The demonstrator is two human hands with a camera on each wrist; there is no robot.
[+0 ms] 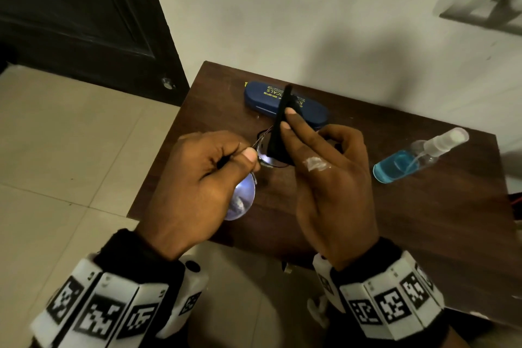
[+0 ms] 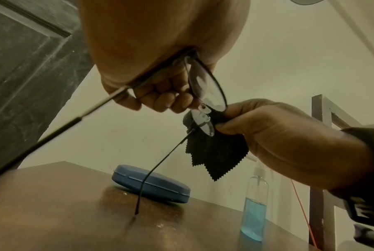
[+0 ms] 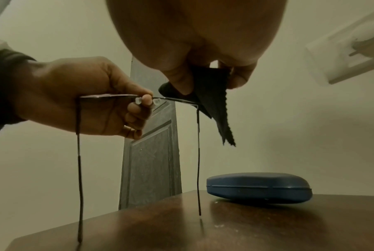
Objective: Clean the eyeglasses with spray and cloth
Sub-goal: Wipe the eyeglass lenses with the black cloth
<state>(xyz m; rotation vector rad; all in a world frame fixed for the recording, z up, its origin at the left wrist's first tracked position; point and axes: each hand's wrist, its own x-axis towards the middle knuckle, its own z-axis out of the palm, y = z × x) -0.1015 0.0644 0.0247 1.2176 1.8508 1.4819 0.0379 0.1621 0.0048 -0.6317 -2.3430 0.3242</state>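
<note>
Thin-rimmed eyeglasses point(image 1: 243, 195) hang above the brown table point(image 1: 423, 220), temple arms pointing down. My left hand point(image 1: 197, 178) pinches the frame near the bridge point(image 3: 146, 100). My right hand point(image 1: 324, 167) holds a black cloth point(image 1: 282, 121) folded over the far lens, thumb on one side and fingers on the other. In the left wrist view the cloth point(image 2: 218, 156) dangles below the lens point(image 2: 205, 88). In the right wrist view one temple tip point(image 3: 200, 213) nearly touches the table. A spray bottle point(image 1: 418, 155) with blue liquid stands to the right.
A closed blue glasses case point(image 1: 268, 99) lies at the back of the table, near the wall. A dark door point(image 1: 76, 14) is at the left over a tiled floor point(image 1: 56, 150). The table's left edge runs just under my left hand.
</note>
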